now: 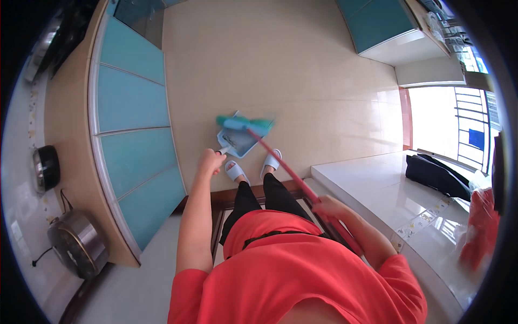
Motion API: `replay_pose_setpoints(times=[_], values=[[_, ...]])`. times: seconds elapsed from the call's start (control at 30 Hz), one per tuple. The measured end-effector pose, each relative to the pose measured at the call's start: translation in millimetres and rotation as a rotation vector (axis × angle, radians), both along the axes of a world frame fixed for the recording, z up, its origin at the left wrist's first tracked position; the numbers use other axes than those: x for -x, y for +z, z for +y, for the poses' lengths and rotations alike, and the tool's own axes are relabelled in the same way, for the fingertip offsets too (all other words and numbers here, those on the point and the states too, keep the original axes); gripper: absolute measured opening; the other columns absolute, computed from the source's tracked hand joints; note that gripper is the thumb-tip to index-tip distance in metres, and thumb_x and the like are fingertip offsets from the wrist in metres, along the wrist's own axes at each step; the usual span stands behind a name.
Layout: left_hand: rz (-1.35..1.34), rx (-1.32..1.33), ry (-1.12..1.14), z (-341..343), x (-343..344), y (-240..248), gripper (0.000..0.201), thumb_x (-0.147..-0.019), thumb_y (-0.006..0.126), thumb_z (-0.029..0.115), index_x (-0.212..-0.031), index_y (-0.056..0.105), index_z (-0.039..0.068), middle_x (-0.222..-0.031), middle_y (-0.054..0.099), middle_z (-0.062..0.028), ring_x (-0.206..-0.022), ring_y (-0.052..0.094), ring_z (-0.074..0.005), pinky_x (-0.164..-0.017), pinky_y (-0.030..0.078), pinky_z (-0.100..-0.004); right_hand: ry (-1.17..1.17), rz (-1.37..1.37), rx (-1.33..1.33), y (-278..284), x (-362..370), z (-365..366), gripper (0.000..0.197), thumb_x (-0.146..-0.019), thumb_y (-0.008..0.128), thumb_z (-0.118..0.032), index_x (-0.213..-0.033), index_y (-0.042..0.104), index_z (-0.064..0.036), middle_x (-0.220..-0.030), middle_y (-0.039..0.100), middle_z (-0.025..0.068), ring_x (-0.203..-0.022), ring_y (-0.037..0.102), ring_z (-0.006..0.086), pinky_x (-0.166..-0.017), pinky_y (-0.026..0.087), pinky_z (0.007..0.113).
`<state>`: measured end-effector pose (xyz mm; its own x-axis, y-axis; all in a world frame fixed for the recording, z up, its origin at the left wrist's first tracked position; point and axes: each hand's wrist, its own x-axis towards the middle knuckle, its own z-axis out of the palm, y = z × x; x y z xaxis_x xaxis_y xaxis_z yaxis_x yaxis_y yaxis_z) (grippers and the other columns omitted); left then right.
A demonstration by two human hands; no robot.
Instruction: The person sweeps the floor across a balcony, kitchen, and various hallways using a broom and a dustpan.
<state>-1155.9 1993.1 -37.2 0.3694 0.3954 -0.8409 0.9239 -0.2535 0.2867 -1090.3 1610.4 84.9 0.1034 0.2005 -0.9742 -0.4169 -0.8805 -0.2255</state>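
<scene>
My left hand (211, 162) is closed round the handle end of a light blue dustpan (247, 144), which is down at the floor just beyond my feet. Some greyish debris shows inside the pan. Around the red pole of a broom (286, 168) my right hand (330, 208) is wrapped, at the right side of my body. The pole slants down to the left, and the broom's blue and green head lies across the far edge of the dustpan. Its bristles are smeared by motion, so I cannot tell whether they touch the floor.
Blue-fronted cabinets (135, 102) run along the left, with a steel cooker (81, 243) on their counter. A white tiled ledge (367, 178) with a black bag (438, 175) is at the right. Beige tiled floor (259, 59) stretches ahead, and another blue cabinet (380, 27) stands far right.
</scene>
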Motion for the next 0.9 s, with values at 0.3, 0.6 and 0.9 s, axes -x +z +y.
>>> replay_pose_setpoints(times=[0.3, 0.6, 0.9], values=[[-0.101, 0.067, 0.026, 9, 47, 0, 0.03, -0.076, 0.063, 0.028, -0.077, 0.056, -0.002, -0.059, 0.059, -0.0086, -0.045, 0.057, -0.016, -0.041, 0.047, -0.0278, -0.128, 0.049, -0.038, 107, 48, 17, 0.02, -0.079, 0.059, -0.019, -0.077, 0.049, -0.0017, -0.055, 0.046, 0.0016, -0.04, 0.045, 0.0108, -0.037, 0.038, 0.024], [-0.222, 0.11, 0.247, 5, 144, 22, 0.029, -0.07, 0.065, 0.027, -0.078, 0.057, 0.001, -0.059, 0.058, -0.0074, -0.045, 0.057, -0.0169, -0.044, 0.046, -0.0294, -0.016, -0.341, -0.024, 100, -25, 84, 0.023, -0.081, 0.057, -0.023, -0.078, 0.045, -0.0031, -0.057, 0.044, 0.0001, -0.041, 0.042, 0.0072, -0.034, 0.036, 0.023], [-0.3, 0.035, 0.7, -94, 232, 78, 0.028, -0.068, 0.065, 0.025, -0.083, 0.061, 0.001, -0.057, 0.056, -0.0076, -0.045, 0.056, -0.0175, -0.045, 0.045, -0.0293, 0.044, -0.34, -0.068, 70, -124, 118, 0.033, -0.085, 0.054, -0.038, -0.088, 0.05, -0.0054, -0.06, 0.043, -0.0025, -0.043, 0.04, 0.0053, -0.036, 0.033, 0.021]])
